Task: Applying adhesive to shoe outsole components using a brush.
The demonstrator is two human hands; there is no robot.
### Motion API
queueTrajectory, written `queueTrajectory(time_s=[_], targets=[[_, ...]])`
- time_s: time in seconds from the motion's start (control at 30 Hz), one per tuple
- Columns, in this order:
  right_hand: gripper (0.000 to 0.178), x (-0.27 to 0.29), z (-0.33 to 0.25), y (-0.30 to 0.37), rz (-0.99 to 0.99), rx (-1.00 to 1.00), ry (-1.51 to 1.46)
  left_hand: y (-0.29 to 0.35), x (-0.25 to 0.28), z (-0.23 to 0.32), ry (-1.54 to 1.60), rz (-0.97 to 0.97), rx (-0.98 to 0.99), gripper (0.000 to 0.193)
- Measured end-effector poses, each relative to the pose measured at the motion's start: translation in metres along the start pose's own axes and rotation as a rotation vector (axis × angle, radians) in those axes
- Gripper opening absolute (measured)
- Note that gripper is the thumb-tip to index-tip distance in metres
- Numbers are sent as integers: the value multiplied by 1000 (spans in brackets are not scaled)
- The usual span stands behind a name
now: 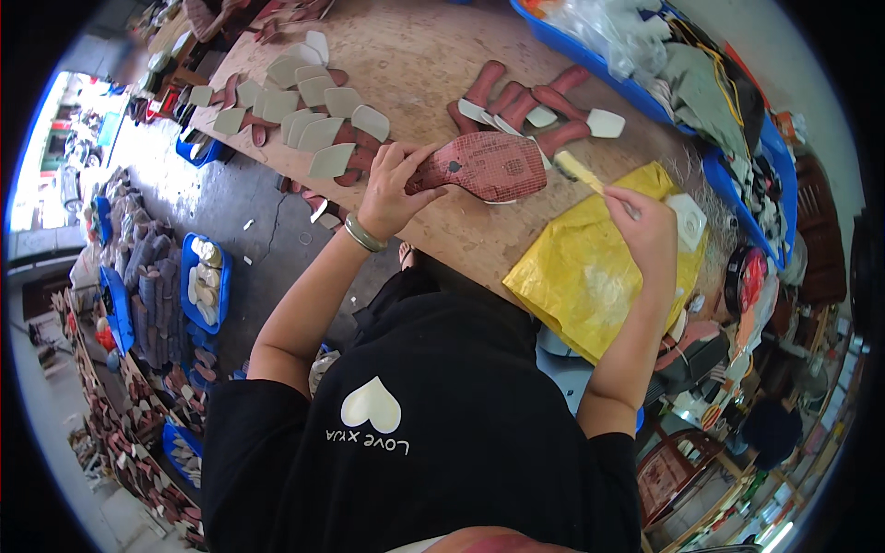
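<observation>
My left hand (392,192) is closed on the narrow end of a reddish-brown shoe insole (493,168) with a crackled pattern. Its broad end points right, above the wooden table (396,46). In my right hand (643,226), a small brush with a pale yellow handle (581,172) is pinched, its bristle end just right of the insole and apart from it. Under that hand lies a yellow plastic sheet (590,272), with a whitish dish-like piece (687,221) beside it. Beyond the insole, several reddish insoles with white ends (512,101) are heaped.
Overlapping insoles with pale grey-white ends (309,101) cover the table's far left. Long blue bins (590,55) of plastic bags and cloth line the right edge. On the floor at left stands a blue basket (207,281) of pale pieces. Crowded shelves (138,442) hold reddish pieces.
</observation>
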State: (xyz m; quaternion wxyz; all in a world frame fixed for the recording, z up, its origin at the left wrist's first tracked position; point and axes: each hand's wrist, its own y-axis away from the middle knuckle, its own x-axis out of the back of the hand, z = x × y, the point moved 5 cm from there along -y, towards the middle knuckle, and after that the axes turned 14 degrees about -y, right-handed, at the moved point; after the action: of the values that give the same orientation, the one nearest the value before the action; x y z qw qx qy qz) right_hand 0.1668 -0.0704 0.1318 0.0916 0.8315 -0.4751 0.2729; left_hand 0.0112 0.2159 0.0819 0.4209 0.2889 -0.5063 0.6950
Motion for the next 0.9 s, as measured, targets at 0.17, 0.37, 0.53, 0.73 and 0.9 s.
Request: queueTrajectory(time_s=[0.17,0.37,0.53,0.73,0.9], targets=[[16,-44,-53,-34,59,77,-212,9,15,-30,-28,24,52,61],[17,-109,-76,-63,-16,202,-143,30,46,-99,3,170,313,62],[17,-191,-147,-49,13,427,-156,50,76,-146,-89,270,512,63],[18,-293,-190,-46,1,669,70,68,87,-202,-112,411,687,71],[24,-334,-204,-66,-185,563,-267,116,63,-301,381,717,995,59]])
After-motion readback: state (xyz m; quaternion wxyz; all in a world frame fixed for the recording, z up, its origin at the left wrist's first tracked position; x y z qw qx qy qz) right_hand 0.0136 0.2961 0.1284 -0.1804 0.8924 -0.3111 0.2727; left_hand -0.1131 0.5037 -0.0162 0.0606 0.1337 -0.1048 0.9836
